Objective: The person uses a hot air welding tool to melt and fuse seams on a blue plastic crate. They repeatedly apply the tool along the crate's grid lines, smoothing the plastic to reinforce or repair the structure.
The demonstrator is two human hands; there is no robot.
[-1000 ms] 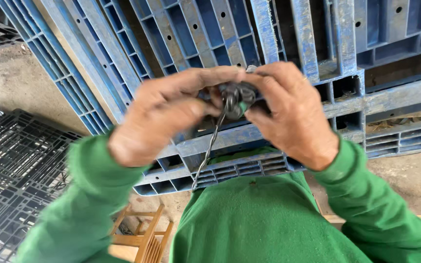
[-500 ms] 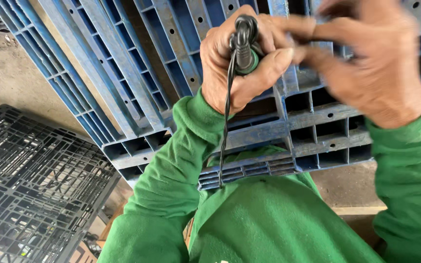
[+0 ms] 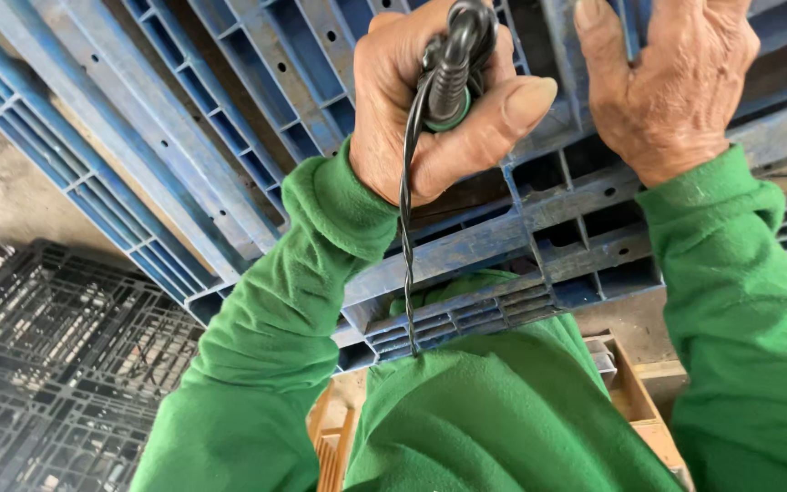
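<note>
Your left hand [image 3: 430, 100] is raised close to the camera, fingers curled and thumb pressed across a small black plug-shaped device [image 3: 453, 64] with a green ring at its base, gripping it tightly. A twisted black cord [image 3: 405, 246] hangs straight down from it to your green top [image 3: 503, 419]. Your right hand [image 3: 662, 82] is just beside it, fingers loosely spread and holding nothing, its fingertips out of view past the top edge. Behind both hands a stack of blue plastic pallets [image 3: 229, 137] leans at an angle, their ribbed undersides scuffed and dusty. To your lower left lie black plastic pallets [image 3: 47, 364], flat on the ground. Bare grey concrete floor [image 3: 11, 182] shows between the two stacks. Below your chest, part of a pale wooden frame [image 3: 635, 401] is visible.
</note>
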